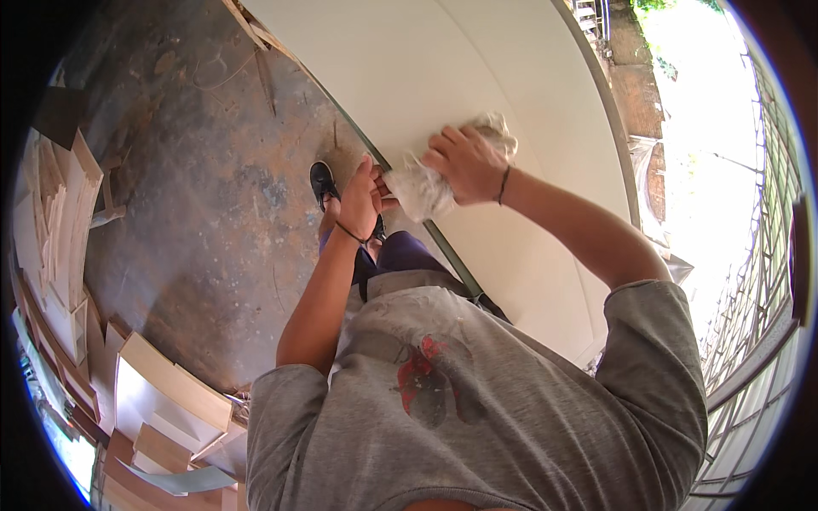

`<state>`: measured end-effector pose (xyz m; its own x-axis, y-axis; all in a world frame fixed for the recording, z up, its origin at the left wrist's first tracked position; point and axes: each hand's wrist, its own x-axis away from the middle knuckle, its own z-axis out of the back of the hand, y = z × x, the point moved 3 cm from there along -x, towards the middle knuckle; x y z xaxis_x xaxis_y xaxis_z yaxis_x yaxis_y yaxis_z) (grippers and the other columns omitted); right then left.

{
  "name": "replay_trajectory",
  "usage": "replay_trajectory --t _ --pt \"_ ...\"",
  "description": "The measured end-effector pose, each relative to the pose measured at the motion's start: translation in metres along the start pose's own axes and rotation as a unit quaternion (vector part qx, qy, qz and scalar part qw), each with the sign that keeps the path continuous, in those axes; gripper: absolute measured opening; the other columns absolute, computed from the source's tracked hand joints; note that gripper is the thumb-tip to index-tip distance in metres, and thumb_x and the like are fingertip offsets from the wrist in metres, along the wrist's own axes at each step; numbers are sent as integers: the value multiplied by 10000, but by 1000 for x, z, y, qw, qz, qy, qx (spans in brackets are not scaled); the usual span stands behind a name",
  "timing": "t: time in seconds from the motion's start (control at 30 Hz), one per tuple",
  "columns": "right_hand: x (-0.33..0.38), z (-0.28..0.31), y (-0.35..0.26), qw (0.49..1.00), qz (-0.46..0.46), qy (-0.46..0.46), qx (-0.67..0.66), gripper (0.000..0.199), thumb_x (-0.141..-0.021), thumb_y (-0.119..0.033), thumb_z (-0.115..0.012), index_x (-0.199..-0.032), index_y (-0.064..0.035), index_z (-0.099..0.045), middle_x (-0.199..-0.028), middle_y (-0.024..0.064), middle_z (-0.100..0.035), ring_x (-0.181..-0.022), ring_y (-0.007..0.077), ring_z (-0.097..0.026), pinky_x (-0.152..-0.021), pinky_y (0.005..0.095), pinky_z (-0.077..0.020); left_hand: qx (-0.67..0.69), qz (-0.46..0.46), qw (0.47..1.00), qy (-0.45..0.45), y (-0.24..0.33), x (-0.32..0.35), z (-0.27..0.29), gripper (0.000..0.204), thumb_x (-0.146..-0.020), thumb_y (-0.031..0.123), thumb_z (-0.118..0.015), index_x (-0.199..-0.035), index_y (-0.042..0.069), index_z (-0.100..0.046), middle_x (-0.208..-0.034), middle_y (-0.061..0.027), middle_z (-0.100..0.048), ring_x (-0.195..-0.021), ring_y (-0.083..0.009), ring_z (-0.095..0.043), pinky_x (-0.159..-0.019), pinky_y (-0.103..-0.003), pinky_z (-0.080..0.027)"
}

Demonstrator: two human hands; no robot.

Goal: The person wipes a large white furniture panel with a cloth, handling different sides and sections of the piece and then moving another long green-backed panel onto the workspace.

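Note:
A crumpled whitish rag point(423, 189) is bunched between both hands, just above the near edge of a large white panel point(477, 77). My right hand point(467, 162) grips the rag from above, fingers curled over it. My left hand point(360, 198) pinches the rag's lower left end. A thin dark band sits on each wrist. A dark shoe point(323, 182) stands on the stained concrete floor point(204, 204) right below the hands.
Stacks of cut wooden boards point(55, 230) and pale panels point(162, 392) line the left and lower left. A metal window grille point(750, 341) runs along the right. The big panel's dark edge point(452, 255) crosses beside my legs.

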<state>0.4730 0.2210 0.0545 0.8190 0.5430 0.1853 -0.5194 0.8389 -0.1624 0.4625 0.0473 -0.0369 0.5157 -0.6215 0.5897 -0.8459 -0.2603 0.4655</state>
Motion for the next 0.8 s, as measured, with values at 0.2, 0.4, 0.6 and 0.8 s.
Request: replay_trajectory --t 0.2,0.4,0.6,0.8 --pt "-99 28 43 998 -57 11 -9 489 -583 -122 -653 -1048 -111 -503 -999 65 -512 -967 249 -488 -753 384 -432 60 59 993 -77 -1 -6 12 690 -904 620 -316 -1194 26 -518 -1053 -118 -623 -944 -240 -619 -845 -404 -500" --pt "42 -2 6 992 -108 -28 -58 364 -667 -135 -611 -1024 -108 -542 -1001 71 -532 -995 245 -499 -779 379 -432 -142 -101 959 225 87 -38 7 516 -898 538 -461 -980 31 -505 -857 -92 -596 -659 -195 -606 -533 -266 -495" --pt "148 -17 11 988 -103 -98 -56 367 -597 -123 -631 -954 -109 -543 -950 64 -520 -929 247 -490 -776 359 -406 -345 -222 876 252 98 -81 33 472 -898 420 -532 -1008 -33 -460 -888 -139 -595 -682 -198 -618 -465 -274 -490" --pt "18 16 63 998 -35 -19 -41 448 -489 -98 -687 -905 -118 -522 -940 56 -492 -925 241 -477 -738 359 -385 -317 -168 903 235 104 -62 14 486 -905 406 -523 -1039 -56 -455 -952 -204 -604 -802 -284 -627 -613 -355 -500"
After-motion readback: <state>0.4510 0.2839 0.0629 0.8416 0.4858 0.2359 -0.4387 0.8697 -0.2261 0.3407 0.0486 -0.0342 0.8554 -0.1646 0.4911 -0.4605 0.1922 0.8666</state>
